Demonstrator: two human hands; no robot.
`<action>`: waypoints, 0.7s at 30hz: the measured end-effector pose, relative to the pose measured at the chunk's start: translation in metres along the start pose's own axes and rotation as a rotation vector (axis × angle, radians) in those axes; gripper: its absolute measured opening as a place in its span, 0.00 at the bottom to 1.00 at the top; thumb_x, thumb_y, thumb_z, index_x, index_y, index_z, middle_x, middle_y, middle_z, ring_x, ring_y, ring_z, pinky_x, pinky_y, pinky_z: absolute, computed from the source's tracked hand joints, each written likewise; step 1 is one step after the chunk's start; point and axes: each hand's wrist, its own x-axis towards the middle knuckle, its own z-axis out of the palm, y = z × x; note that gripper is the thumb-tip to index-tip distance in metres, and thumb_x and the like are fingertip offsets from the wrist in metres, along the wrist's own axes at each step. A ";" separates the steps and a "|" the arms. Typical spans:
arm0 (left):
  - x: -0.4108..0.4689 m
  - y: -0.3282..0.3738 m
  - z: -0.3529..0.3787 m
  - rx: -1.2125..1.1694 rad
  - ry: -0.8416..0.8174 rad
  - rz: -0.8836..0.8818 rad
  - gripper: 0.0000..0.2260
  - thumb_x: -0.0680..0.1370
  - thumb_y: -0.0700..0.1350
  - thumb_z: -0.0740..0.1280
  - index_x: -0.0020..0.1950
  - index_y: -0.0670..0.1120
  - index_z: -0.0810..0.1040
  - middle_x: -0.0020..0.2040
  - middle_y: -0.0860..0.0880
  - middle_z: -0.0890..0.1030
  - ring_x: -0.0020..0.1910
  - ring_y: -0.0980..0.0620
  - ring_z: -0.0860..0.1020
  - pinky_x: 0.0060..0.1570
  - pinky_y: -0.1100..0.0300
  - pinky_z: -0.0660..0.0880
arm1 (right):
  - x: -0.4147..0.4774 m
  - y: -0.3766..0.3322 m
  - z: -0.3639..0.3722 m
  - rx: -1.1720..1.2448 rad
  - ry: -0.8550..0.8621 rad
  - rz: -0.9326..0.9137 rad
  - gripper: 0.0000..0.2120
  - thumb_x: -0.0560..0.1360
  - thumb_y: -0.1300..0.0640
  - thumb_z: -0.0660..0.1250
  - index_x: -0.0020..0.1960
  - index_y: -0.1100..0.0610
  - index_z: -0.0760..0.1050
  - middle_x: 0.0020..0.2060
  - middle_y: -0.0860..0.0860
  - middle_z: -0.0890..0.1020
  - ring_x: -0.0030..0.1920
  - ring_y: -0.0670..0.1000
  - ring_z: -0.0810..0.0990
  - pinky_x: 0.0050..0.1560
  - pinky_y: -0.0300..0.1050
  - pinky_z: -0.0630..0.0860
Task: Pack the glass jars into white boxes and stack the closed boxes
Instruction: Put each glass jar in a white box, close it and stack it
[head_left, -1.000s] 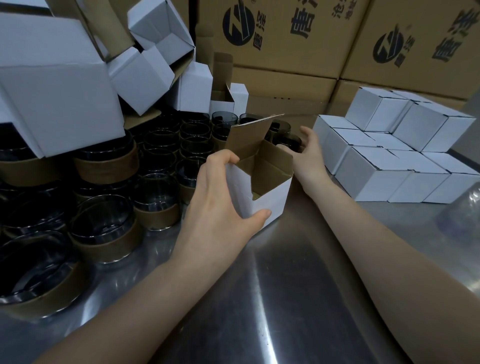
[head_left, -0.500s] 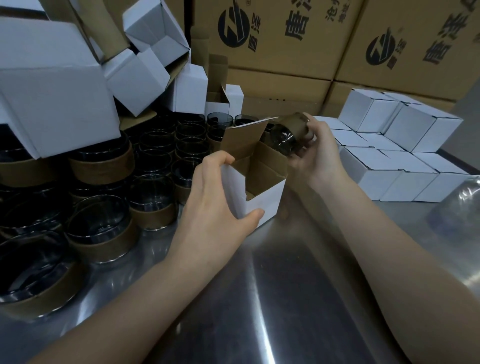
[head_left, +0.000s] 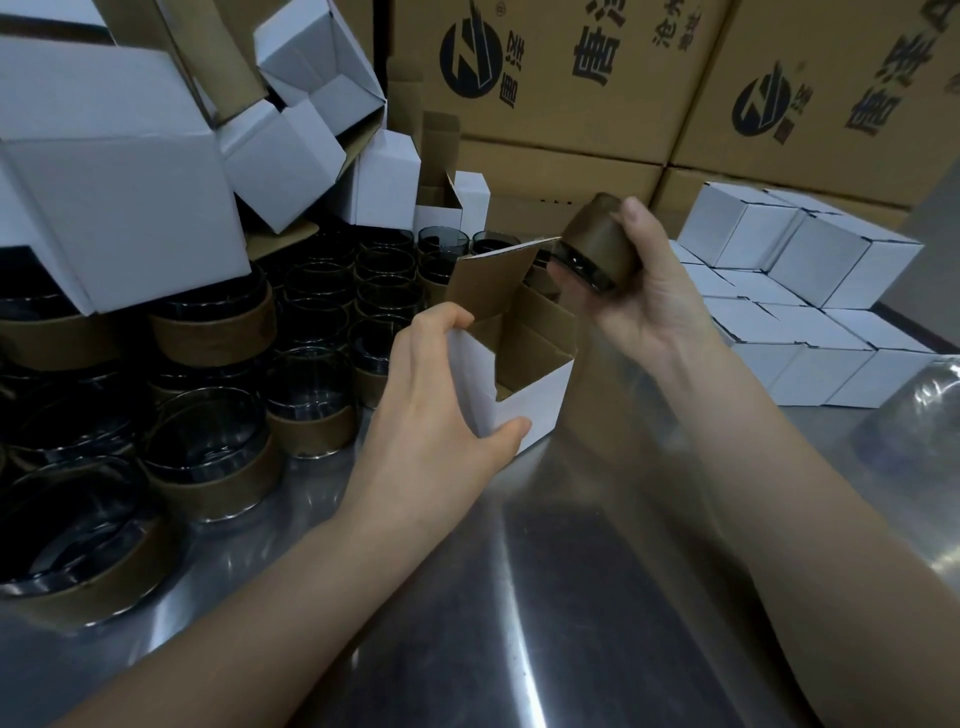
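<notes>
An open white box (head_left: 524, 410) with brown inner flaps stands on the steel table (head_left: 519, 597) at the centre. My left hand (head_left: 441, 415) grips its near left corner, thumb on the front face. My right hand (head_left: 649, 306) holds a glass jar (head_left: 592, 249) with a brown paper sleeve, tilted, just above and to the right of the box's opening. Several more sleeved jars (head_left: 208, 457) stand in rows on the left. Closed white boxes (head_left: 795, 332) are stacked at the right.
Empty white boxes (head_left: 119, 171) are piled above the jars at the upper left. Large brown cartons (head_left: 571, 78) with black print line the back. A clear plastic object (head_left: 924, 415) lies at the right edge.
My right hand picked a sleeved jar from the rows behind the box and lifted it up and to the right, tilting it. My left hand kept its hold on the open box.
</notes>
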 end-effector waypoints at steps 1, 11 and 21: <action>0.000 0.000 0.000 0.000 -0.001 -0.002 0.36 0.66 0.49 0.77 0.58 0.70 0.54 0.60 0.61 0.65 0.56 0.74 0.65 0.48 0.71 0.66 | -0.003 -0.003 0.001 0.029 -0.038 -0.004 0.24 0.50 0.57 0.86 0.43 0.59 0.83 0.42 0.57 0.83 0.45 0.58 0.84 0.52 0.59 0.81; 0.000 0.002 -0.001 0.004 -0.005 -0.017 0.35 0.66 0.49 0.77 0.59 0.68 0.56 0.62 0.59 0.65 0.55 0.65 0.67 0.46 0.71 0.66 | -0.021 -0.032 0.013 -0.344 -0.506 -0.038 0.45 0.55 0.41 0.83 0.63 0.61 0.74 0.52 0.56 0.81 0.53 0.53 0.81 0.56 0.51 0.78; 0.001 0.004 -0.001 -0.016 0.009 -0.035 0.35 0.66 0.49 0.78 0.59 0.68 0.56 0.62 0.59 0.68 0.57 0.64 0.68 0.49 0.70 0.68 | -0.042 -0.045 0.032 -0.854 -0.711 -0.126 0.34 0.67 0.50 0.77 0.67 0.61 0.68 0.59 0.52 0.77 0.62 0.53 0.76 0.60 0.49 0.73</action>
